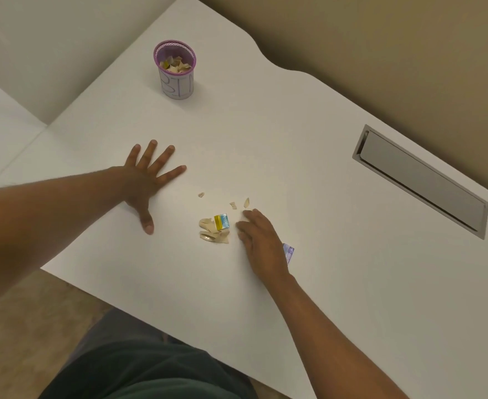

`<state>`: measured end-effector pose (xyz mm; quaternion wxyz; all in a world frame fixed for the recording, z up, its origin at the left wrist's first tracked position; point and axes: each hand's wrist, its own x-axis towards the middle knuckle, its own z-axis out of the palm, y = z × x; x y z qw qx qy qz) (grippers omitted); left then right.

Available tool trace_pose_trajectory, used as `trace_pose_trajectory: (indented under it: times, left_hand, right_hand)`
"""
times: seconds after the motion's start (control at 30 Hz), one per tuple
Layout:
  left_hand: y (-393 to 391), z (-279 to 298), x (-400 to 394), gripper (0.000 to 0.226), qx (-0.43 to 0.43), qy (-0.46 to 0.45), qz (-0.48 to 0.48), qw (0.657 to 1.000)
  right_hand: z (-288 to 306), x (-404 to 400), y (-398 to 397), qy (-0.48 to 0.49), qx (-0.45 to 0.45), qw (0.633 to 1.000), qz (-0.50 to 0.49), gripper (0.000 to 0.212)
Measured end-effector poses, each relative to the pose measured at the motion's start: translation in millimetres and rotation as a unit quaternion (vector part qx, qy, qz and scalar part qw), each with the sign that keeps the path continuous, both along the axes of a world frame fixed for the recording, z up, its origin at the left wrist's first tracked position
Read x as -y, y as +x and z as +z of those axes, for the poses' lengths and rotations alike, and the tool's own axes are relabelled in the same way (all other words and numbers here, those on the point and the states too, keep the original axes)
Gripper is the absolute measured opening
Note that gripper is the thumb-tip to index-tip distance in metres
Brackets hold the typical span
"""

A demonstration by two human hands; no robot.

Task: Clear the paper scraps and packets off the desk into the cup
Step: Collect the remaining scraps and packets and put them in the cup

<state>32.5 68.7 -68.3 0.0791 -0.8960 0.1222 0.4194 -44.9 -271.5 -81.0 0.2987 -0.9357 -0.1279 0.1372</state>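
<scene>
A purple-rimmed mesh cup [175, 82] wrapped in white paper stands at the far side of the white desk [323, 283], with scraps inside it. A small pile of beige paper scraps [212, 233] and a yellow-and-blue packet [222, 221] lie near the desk's middle. Three tiny scraps [233, 205] lie just beyond the pile. My left hand [148, 180] rests flat on the desk, fingers spread, left of the pile. My right hand [261, 240] lies palm down just right of the pile, fingers curled toward it. A purple packet [289, 252] peeks out from under that hand's outer edge.
A grey metal cable-slot cover [421, 180] is set into the desk at the right. The desk's wavy far edge meets a beige wall. A white partition stands at the left, and my lap in dark clothing shows below the near edge.
</scene>
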Motion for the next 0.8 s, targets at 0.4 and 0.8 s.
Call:
trace_pose_trajectory:
  times: [0.4,0.8]
  left_hand:
    - [2,1,1,0.180,-0.007,-0.001,0.005,1.000]
    - [0,5,3,0.179,-0.004,0.001,0.000,1.000]
  right_hand:
    - [3,-52,-17,-0.191,0.007,0.976,-0.105,0.065]
    - [3,-13,-5,-0.189,0.029,0.981,0.024,0.030]
